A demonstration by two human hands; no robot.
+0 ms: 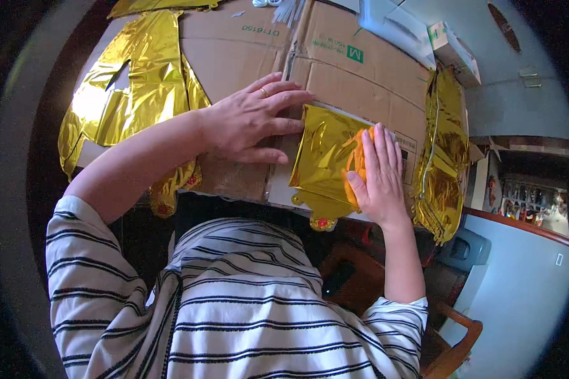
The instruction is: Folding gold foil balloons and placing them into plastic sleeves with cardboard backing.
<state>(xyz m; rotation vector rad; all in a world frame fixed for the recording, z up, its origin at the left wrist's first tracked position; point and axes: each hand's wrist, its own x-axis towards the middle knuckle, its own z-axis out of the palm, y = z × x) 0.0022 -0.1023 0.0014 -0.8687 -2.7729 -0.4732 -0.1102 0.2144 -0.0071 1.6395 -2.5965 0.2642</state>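
A folded, shiny gold foil piece [325,148] lies on the cardboard at the table's near edge. My right hand [380,174] rests flat on its right part, fingers stretched out, pressing over a crumpled orange cloth [355,167]. My left hand [256,120] is open, palm down, with spread fingers reaching to the foil's left edge. A gold tab with a red spot [322,223] sticks out below the folded foil, over the near edge. White material shows along the far edge of the foil.
Large flat gold foil [148,82] spreads at the left, and a long folded gold piece [440,158] lies at the right edge. The flattened cardboard [234,57] covers the table. Farther back are white strips [287,11], a clear plastic bin [395,28] and a white box [454,52]. A wooden chair [452,344] stands lower right.
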